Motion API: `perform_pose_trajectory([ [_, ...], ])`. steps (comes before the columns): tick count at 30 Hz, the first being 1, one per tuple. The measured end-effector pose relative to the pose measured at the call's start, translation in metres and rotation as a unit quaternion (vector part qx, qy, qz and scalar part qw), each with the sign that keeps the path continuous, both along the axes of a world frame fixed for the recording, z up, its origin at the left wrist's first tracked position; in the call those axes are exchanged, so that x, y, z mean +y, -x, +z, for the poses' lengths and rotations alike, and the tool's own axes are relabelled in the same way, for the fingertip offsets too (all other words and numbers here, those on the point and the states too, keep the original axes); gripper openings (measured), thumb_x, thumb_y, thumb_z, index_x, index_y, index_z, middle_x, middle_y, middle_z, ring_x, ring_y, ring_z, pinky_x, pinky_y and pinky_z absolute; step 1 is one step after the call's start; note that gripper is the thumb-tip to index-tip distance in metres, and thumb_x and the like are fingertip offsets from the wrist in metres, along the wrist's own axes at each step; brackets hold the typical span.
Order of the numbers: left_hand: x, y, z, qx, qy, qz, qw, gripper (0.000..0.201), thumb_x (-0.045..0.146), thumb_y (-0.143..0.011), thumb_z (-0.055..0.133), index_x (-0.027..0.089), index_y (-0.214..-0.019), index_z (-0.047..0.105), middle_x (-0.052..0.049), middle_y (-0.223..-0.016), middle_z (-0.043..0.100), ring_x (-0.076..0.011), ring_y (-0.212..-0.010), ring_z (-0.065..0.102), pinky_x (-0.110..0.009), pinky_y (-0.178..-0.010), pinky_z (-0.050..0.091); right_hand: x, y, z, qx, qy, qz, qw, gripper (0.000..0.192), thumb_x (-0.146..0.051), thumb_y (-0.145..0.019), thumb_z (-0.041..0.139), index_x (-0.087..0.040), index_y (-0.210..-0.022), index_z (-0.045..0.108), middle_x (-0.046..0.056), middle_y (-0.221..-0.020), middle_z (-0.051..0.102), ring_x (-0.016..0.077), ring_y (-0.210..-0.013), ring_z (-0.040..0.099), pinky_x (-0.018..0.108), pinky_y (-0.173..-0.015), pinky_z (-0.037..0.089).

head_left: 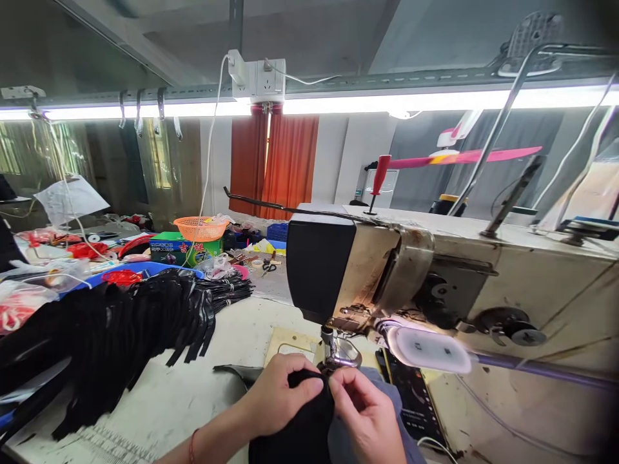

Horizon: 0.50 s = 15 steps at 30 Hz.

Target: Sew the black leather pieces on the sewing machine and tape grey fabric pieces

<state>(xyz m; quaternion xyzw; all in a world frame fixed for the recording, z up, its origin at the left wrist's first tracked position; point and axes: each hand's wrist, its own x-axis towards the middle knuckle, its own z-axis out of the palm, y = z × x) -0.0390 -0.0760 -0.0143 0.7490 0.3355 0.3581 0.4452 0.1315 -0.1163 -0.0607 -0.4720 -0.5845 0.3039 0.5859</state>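
Nearest the camera, two bare hands pinch a piece of black cloth (300,425) between them. The left hand (280,399) curls over its top edge; the right hand (365,412) nips the same edge with fingertips. The cloth runs from the wrists away toward the presser foot (333,354), just beyond both hands. Behind stands the sewing machine (435,283). Farther left lies a heap of black strips (120,328), then an orange basket (200,227).
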Motion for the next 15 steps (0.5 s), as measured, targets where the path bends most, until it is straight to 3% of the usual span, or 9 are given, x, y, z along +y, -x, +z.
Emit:
perform_pose_trajectory([
  [5,0.014,-0.011,0.004,0.006,0.084,-0.007,0.996,0.020,0.032,-0.071,0.063,0.016,-0.078,0.073,0.001,-0.067,0.061,-0.0168,-0.072,0.052,-0.027,-0.068,0.037,0.008,-0.009,-0.004,0.013,-0.004,-0.012,1.000,0.030,-0.045,-0.084,0.066,-0.017,-0.073,0.065,-0.001,-0.059,0.057,0.0105,-0.051,0.055,0.018,-0.047,0.049],
  [9,0.021,-0.019,0.004,-0.030,0.178,-0.044,0.983,0.018,0.030,-0.068,0.064,0.015,-0.075,0.071,0.004,-0.061,0.053,-0.0131,-0.064,0.044,-0.025,-0.059,0.031,0.009,-0.020,-0.007,-0.087,-0.086,-0.040,0.992,0.016,-0.031,-0.090,0.062,-0.018,-0.085,0.071,0.000,-0.063,0.067,0.0131,-0.053,0.065,0.018,-0.050,0.055],
  [11,0.024,-0.023,0.004,-0.049,0.242,-0.039,0.968,0.019,0.031,-0.066,0.063,0.015,-0.075,0.069,0.005,-0.059,0.051,-0.0121,-0.060,0.042,-0.024,-0.057,0.029,0.010,-0.025,-0.012,-0.205,-0.207,-0.079,0.953,0.017,-0.018,-0.089,0.061,-0.018,-0.103,0.071,0.005,-0.082,0.074,0.0162,-0.069,0.072,0.020,-0.063,0.060],
  [13,0.027,-0.028,0.003,-0.059,0.281,-0.020,0.958,0.020,0.032,-0.065,0.062,0.015,-0.075,0.067,0.005,-0.060,0.053,-0.0122,-0.060,0.042,-0.025,-0.058,0.030,0.011,-0.027,-0.018,-0.315,-0.321,-0.138,0.883,0.031,-0.009,-0.087,0.061,-0.020,-0.115,0.069,0.010,-0.096,0.074,0.0189,-0.083,0.072,0.024,-0.073,0.060],
  [15,0.030,-0.033,0.002,-0.056,0.276,0.004,0.960,0.019,0.032,-0.064,0.062,0.015,-0.073,0.066,0.004,-0.063,0.055,-0.0136,-0.065,0.045,-0.026,-0.062,0.032,0.012,-0.028,-0.023,-0.375,-0.371,-0.181,0.830,0.032,-0.008,-0.089,0.058,-0.023,-0.114,0.071,0.011,-0.095,0.073,0.0205,-0.084,0.070,0.030,-0.072,0.058],
])
